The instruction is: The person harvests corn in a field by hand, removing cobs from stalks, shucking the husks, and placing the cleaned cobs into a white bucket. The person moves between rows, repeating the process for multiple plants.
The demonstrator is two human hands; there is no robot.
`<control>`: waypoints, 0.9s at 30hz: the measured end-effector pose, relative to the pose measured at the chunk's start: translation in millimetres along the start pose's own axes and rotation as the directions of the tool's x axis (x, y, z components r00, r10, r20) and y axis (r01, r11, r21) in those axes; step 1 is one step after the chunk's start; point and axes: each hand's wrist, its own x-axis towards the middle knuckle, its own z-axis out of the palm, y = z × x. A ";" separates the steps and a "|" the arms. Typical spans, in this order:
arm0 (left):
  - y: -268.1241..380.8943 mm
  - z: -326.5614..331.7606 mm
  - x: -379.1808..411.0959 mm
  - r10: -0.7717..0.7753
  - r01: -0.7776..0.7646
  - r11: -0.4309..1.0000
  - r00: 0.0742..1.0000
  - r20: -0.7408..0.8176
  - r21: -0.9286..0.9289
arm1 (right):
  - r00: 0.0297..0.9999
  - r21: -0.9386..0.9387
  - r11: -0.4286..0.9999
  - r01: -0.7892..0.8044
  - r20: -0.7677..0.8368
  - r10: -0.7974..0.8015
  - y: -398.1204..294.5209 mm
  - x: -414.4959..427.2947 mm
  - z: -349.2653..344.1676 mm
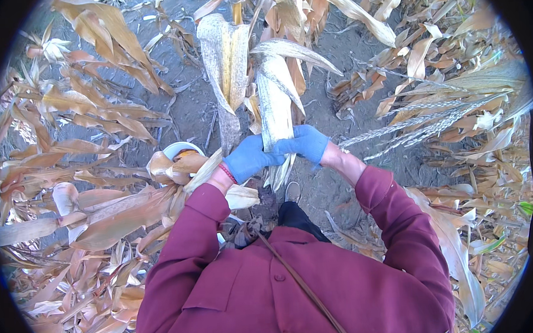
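A dry, pale husked corn ear (274, 98) stands in front of me, its papery leaves folding over at the top. Both my hands wear blue knit gloves and grip its lower end. My left hand (251, 158) closes on it from the left, and my right hand (305, 144) from the right, with the thumbs close together. Loose husk tips (281, 172) hang below the fingers. Whatever kernels are inside the husk are hidden. Just left of the ear hangs another dry, spotted husk or leaf (227, 64).
A white bucket (175, 148) holding yellow-orange corn stands to the left, partly behind dry leaves. Dry corn leaves (124, 214) crowd the left side. A dried tassel (427, 122) reaches in from the right. Bare soil (182, 107) shows between the plants. My shoe (292, 192) is below the hands.
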 end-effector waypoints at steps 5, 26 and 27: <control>21.5 -1.2 -19.4 -0.018 0.024 0.992 0.998 -0.056 0.121 | 0.999 0.150 0.989 -0.006 -0.044 0.013 5.2 -5.4 15.4; -7.5 0.5 -61.2 -0.100 -0.016 0.891 0.968 -0.229 -0.454 | 0.915 0.944 0.226 0.242 -0.144 -0.378 -42.6 -32.5 -122.7; 7.4 -1.0 -59.6 -0.125 0.017 0.831 0.980 -0.157 -0.557 | 0.953 0.944 0.192 0.267 -0.229 -0.198 -59.2 -22.7 -110.2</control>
